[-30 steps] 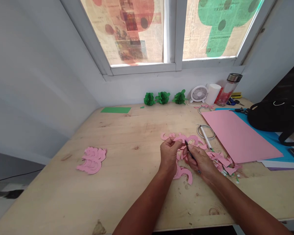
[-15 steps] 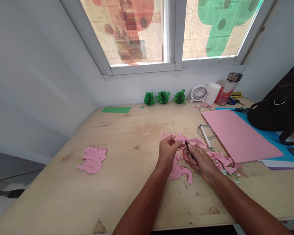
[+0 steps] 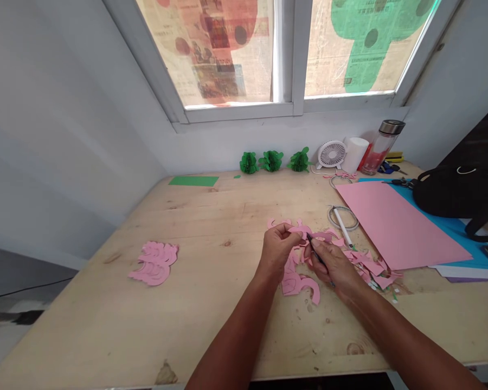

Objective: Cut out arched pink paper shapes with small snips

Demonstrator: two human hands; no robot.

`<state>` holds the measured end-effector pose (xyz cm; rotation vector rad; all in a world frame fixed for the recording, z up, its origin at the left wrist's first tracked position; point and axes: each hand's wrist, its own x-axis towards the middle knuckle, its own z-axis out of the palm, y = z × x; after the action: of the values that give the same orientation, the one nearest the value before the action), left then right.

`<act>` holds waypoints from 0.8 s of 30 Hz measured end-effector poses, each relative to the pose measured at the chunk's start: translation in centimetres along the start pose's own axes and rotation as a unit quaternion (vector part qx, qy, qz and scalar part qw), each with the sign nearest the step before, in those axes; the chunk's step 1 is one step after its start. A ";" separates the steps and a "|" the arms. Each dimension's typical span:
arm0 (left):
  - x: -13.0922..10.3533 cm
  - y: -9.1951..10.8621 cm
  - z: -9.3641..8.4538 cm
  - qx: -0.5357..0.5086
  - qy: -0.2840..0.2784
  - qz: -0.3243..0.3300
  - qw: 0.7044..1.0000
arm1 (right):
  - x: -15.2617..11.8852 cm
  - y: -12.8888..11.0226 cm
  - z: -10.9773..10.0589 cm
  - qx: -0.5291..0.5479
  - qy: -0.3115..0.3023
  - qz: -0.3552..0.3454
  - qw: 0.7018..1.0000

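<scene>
My left hand [image 3: 278, 250] is closed in a pinch on a pink paper piece [image 3: 297, 229] held just above the table. My right hand [image 3: 329, 262] is wrapped round a slim black tool [image 3: 315, 253], its dark tip at the paper's edge. Fingers cover most of the tool, so I cannot tell whether it is a knife, scissors or a pen. Beneath and around both hands lie curved pink paper offcuts [image 3: 310, 286] and smaller pink scraps [image 3: 372, 266]. A stack of scalloped pink cut-outs [image 3: 154, 264] rests apart on the left side of the table.
A large pink sheet [image 3: 402, 225] lies on blue paper [image 3: 451, 230] at right, beside a black bag [image 3: 459, 189]. A white pen [image 3: 343, 227] crosses a grey ring [image 3: 353, 214]. Green paper ornaments [image 3: 270, 161], a small fan [image 3: 332, 155] and a bottle [image 3: 378, 154] line the wall.
The view has shifted very slightly. Both hands keep nearly the same place and grip on the paper and the black tool.
</scene>
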<state>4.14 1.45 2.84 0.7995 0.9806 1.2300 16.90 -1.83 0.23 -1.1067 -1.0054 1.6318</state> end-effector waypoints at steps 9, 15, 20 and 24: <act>-0.4 -0.9 0.7 0.009 -0.070 0.014 0.997 | 0.2 0.2 -0.1 0.037 0.029 -0.005 0.999; 0.0 -1.7 0.6 0.010 -0.034 0.020 0.999 | 0.2 0.4 -0.1 0.057 0.022 0.003 0.998; -0.1 -1.8 0.7 0.004 -0.020 0.026 0.999 | 0.3 0.5 -0.1 0.062 0.013 0.002 0.998; -0.6 -1.4 1.2 -0.003 -0.020 0.029 0.999 | 0.1 0.4 0.0 0.067 0.014 0.004 0.998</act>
<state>5.72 0.68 2.08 0.8506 0.9267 1.2609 16.77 -1.85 -0.11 -1.0414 -0.8624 1.6608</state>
